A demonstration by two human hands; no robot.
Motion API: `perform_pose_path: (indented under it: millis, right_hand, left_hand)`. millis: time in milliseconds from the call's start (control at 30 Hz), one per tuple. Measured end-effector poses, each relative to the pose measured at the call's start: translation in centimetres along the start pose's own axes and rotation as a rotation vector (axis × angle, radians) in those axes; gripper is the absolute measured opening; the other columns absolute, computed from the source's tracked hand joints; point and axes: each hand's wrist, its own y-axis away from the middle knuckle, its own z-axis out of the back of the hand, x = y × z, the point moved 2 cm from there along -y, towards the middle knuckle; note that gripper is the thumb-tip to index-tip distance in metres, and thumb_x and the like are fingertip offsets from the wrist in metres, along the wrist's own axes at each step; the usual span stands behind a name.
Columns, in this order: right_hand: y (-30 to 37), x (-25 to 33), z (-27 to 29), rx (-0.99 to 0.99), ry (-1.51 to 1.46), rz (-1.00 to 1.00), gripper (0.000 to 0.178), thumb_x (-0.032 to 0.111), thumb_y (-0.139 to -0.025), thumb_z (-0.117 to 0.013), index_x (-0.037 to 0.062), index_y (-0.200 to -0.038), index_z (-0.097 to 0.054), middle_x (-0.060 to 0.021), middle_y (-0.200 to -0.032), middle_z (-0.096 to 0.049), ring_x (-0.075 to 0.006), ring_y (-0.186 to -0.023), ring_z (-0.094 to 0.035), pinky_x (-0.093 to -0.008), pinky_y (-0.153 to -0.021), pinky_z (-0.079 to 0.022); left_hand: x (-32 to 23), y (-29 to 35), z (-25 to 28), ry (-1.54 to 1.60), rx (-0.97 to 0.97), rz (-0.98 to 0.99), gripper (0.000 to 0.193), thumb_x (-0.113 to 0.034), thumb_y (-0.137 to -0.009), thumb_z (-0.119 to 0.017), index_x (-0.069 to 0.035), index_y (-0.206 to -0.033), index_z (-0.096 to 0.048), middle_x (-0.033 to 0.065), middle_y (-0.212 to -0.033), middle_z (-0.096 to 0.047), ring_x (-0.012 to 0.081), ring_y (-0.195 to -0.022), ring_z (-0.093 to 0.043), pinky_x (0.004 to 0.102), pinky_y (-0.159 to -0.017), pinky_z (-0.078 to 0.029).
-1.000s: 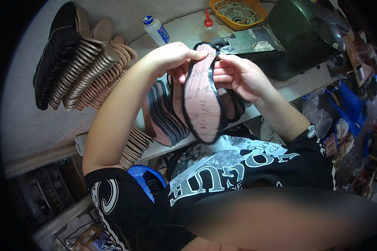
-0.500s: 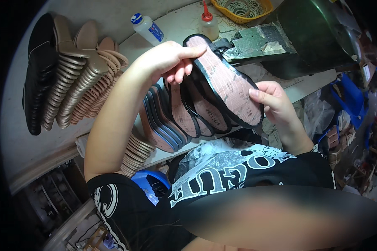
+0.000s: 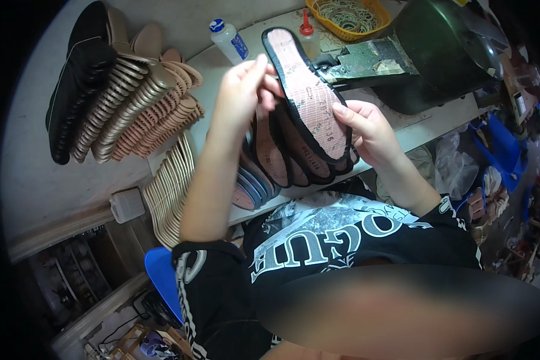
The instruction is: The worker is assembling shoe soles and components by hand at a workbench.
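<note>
My right hand (image 3: pixel 371 133) grips a shoe insole (image 3: pixel 313 99) by its wider end, thumb on the face and fingers behind. This insole has a pinkish, grid-lined face with dark stamped marks and a black edge. It is held up at a tilt, narrow end pointing away from me. Beside its left edge is my left hand (image 3: pixel 246 90), thumb raised and fingers loosely bent, with nothing visible in it. Below, a row of similar black-edged insoles (image 3: pixel 272 157) leans on the table, partly hidden by the held one. Several blue-edged insoles (image 3: pixel 253 187) stand to their left.
Far on the table (image 3: pixel 423 123) are a white bottle with a blue cap (image 3: pixel 229 43), a red-tipped squeeze bottle (image 3: pixel 309 41) and a yellow basket (image 3: pixel 385 25) of bands. A green machine (image 3: pixel 444 60) with a metal plate (image 3: pixel 372 60) stands right. Bundled black insoles (image 3: pixel 78 90) and bronze ones are at left.
My left thumb has come off the insole's narrow end, and that hand has moved down beside its edge. The insole has turned more upright and shifted left with my right hand.
</note>
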Motion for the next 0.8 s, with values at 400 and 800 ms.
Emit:
perform_pose_path:
  millis: [400, 800]
  right_hand:
    - [4.1, -2.9, -3.3, -0.06, 0.232, 0.331, 0.021, 0.018, -0.092, -0.06, -0.0004, -0.101, -0.065, 0.0026, -0.085, -0.063, 0.0006, -0.071, -0.051, -0.0159, -0.061, -0.041]
    - [5.5, -5.2, -4.4, 0.156, 0.185, 0.053, 0.024, 0.02, -0.09, -0.063, 0.0004, -0.103, -0.06, -0.0014, -0.092, -0.062, -0.006, -0.084, -0.057, -0.0225, -0.075, -0.046]
  left_hand:
    - [3.1, 12.0, -4.9, 0.181, -0.432, -0.418, 0.028, -0.004, -0.086, -0.066, 0.008, -0.111, -0.062, 0.0068, -0.093, -0.066, 0.0065, -0.082, -0.059, 0.0168, -0.074, -0.046]
    - [4.2, 12.9, -4.8, 0.924, 0.242, -0.361, 0.08, -0.064, -0.091, -0.031, 0.005, -0.131, -0.035, 0.0175, -0.108, -0.054, 0.0281, -0.099, -0.054, 0.0409, -0.095, -0.041]
